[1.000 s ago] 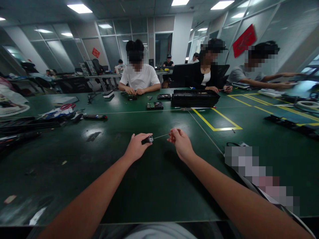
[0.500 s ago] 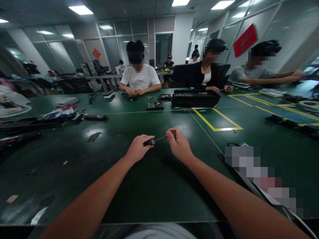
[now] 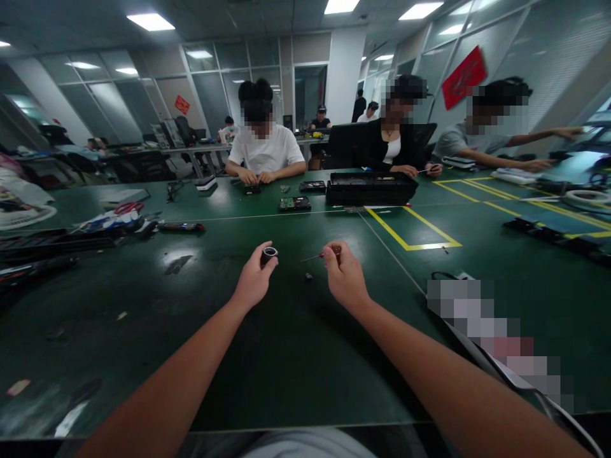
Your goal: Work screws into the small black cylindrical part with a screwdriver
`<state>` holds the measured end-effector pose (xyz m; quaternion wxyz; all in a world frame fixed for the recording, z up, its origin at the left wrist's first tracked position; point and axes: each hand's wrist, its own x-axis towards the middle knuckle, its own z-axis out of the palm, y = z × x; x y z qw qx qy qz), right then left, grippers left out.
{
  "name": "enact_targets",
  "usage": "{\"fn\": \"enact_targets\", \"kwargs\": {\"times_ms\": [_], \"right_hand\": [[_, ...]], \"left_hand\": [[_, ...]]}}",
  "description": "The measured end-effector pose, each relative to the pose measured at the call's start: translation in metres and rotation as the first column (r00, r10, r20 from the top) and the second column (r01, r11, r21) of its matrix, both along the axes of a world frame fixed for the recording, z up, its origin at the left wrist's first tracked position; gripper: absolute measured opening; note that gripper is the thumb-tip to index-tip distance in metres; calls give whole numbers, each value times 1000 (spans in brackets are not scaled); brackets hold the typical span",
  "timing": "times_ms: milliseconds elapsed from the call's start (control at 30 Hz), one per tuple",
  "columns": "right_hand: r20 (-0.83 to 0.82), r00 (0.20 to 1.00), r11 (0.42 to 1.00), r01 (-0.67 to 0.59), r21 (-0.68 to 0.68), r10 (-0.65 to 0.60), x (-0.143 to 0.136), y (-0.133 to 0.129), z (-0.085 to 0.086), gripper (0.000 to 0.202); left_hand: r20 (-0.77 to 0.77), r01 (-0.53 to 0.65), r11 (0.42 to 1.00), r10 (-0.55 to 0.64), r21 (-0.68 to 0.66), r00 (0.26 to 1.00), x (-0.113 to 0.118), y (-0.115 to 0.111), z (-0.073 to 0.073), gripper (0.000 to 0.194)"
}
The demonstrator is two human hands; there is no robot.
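My left hand (image 3: 252,280) is wrapped round a short black hollow cylinder (image 3: 269,256), whose open, light-rimmed end faces up toward me. In my right hand (image 3: 344,275) is a thin screwdriver (image 3: 313,257) with a reddish-brown handle. Its shaft points left at the cylinder, with a gap between them. Below the screwdriver, a small dark part (image 3: 308,277) appears against the green table (image 3: 277,356); it touches neither hand. My left fingers cover most of the cylinder's side.
Ahead lie a green circuit board (image 3: 294,203) and a long black housing (image 3: 371,189). A pen-like tool (image 3: 181,227) and clutter are to the left. A blurred-out item (image 3: 496,343) is near my right forearm. Several people sit across the table, one in a white shirt (image 3: 267,152).
My left hand has moved slightly left and tilted the cylinder upward, away from the screwdriver tip. The small dark part now shows apart, between my hands; the cylinder's end looks hollow.
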<state>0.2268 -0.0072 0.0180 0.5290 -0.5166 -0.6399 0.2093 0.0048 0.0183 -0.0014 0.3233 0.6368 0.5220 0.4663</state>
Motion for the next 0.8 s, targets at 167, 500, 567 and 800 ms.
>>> {"fn": "enact_targets", "kwargs": {"times_ms": [167, 500, 567, 800], "right_hand": [[-7, 1000, 999, 27, 20, -27, 1, 1, 0, 23], [-15, 1000, 999, 25, 26, -24, 1, 0, 2, 22], [-16, 1000, 999, 21, 24, -21, 1, 0, 2, 22], [-6, 1000, 1000, 19, 16, -19, 1, 1, 1, 22]], "left_hand": [[106, 35, 994, -24, -102, 994, 8, -5, 14, 38], [-449, 213, 970, -242, -114, 860, 37, -23, 36, 25], [-509, 234, 963, -271, -136, 817, 44, -22, 34, 27], [-776, 170, 980, -185, -102, 602, 61, -9, 14, 37]]}}
